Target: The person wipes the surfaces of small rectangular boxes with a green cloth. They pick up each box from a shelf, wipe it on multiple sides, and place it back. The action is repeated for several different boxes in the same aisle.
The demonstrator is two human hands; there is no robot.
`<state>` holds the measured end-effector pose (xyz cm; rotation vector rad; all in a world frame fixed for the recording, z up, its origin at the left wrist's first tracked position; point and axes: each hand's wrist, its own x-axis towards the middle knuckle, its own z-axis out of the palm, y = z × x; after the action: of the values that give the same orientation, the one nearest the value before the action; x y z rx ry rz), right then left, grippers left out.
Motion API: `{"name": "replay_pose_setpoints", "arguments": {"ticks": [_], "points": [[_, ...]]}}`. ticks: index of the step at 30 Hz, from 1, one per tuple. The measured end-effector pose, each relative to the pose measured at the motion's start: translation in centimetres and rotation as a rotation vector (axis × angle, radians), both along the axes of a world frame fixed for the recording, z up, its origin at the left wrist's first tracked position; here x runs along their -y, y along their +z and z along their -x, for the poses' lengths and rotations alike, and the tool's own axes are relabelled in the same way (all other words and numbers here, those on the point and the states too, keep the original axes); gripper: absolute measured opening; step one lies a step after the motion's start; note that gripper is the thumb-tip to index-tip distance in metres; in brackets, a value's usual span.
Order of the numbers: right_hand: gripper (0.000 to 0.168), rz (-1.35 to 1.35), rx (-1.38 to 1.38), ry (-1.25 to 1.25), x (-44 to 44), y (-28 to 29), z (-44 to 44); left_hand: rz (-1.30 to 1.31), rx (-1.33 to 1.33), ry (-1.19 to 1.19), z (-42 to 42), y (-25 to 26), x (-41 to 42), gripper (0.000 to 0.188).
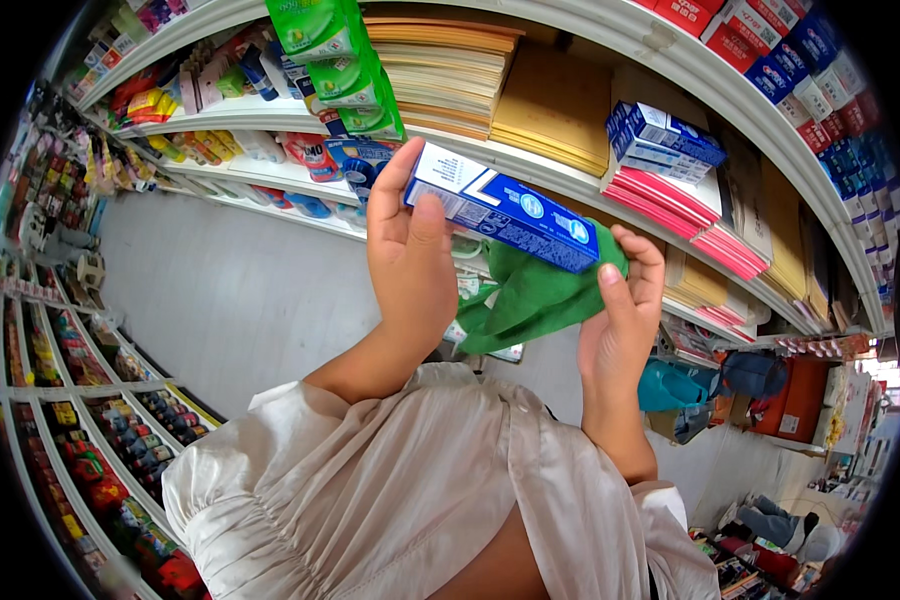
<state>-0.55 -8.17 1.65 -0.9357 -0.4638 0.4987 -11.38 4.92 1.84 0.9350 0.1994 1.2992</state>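
A blue and white toothpaste box (506, 206) is held up between both hands, tilted down to the right. My left hand (412, 247) grips its upper left end, with the thumb on the near face. The fingers and thumb of my right hand (622, 300) pinch a green cloth (540, 300) against the box's lower right end. This cloth hangs behind and below the box. Similar blue and white boxes (664, 142) lie stacked on the shelf beyond, on top of pink-edged paper goods (682, 210).
White shelves (562, 169) curve across the front, bearing brown envelopes (551, 97), paper stacks (439, 71) and green packets (337, 67). Red and blue boxes (780, 60) fill the upper right shelf. Bottles (146, 442) stand on shelving at left. Grey floor (240, 285) lies between.
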Motion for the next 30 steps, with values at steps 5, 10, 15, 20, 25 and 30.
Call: {"name": "replay_pose_setpoints", "arguments": {"ticks": [5,10,15,20,25,30], "points": [[0.033,0.012,0.001,0.055,0.1,-0.3,0.0,-0.185,-0.013,0.085,0.0,-0.2,-0.7,0.052],[0.016,0.044,-0.125,0.077,0.5,-0.8,0.0,-0.334,-0.126,0.330,0.0,-0.4,-1.6,0.063],[0.012,0.076,-0.079,0.112,1.1,-1.9,-1.3,-0.454,0.041,0.501,1.0,3.6,-3.7,0.060],[0.010,0.091,-0.087,0.088,1.2,-2.2,-1.5,-0.478,0.224,0.637,1.5,7.5,-6.6,0.056],[0.008,0.079,-0.128,0.087,1.0,-2.0,-1.5,-0.505,0.245,0.676,1.6,8.8,-8.6,0.055],[0.009,0.100,-0.110,0.135,0.6,-2.0,-1.9,-0.564,0.183,0.629,1.5,9.1,-8.4,0.057]]}}
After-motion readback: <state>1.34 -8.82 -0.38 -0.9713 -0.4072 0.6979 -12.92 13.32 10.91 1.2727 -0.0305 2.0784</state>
